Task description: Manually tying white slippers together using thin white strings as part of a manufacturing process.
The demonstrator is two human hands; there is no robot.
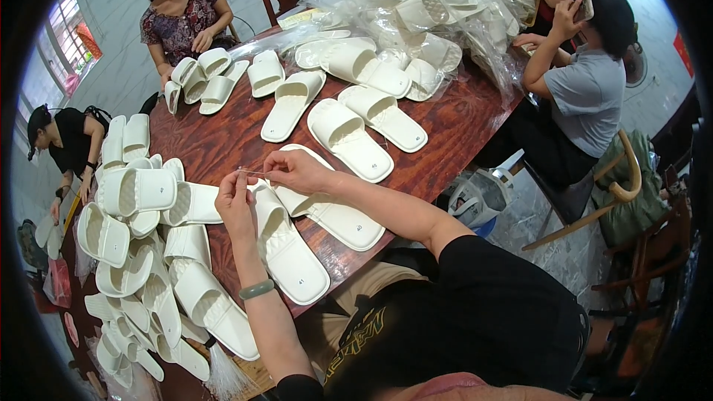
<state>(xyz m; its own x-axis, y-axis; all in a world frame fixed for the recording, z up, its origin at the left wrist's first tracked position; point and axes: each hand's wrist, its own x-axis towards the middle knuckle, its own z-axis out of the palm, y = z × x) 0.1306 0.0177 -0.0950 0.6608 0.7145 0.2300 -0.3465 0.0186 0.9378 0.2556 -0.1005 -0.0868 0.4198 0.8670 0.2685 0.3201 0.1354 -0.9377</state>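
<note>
My left hand (236, 200) and my right hand (297, 171) are raised just above the dark wooden table (453, 122), fingertips pinched on the two ends of a thin pale strand (254, 172) stretched between them. A green bangle (257, 289) sits on my left wrist. Directly under my hands lie two white slide slippers (293, 260) (338, 215), soles toward me. Whether the strand is attached to a slipper I cannot tell.
Several white slippers are piled at the left (137, 193) and spread over the table's far half (349, 137). Bagged slippers (438, 7) are heaped at the back. Three other people sit around the table, one at the right on a wooden chair (616, 193).
</note>
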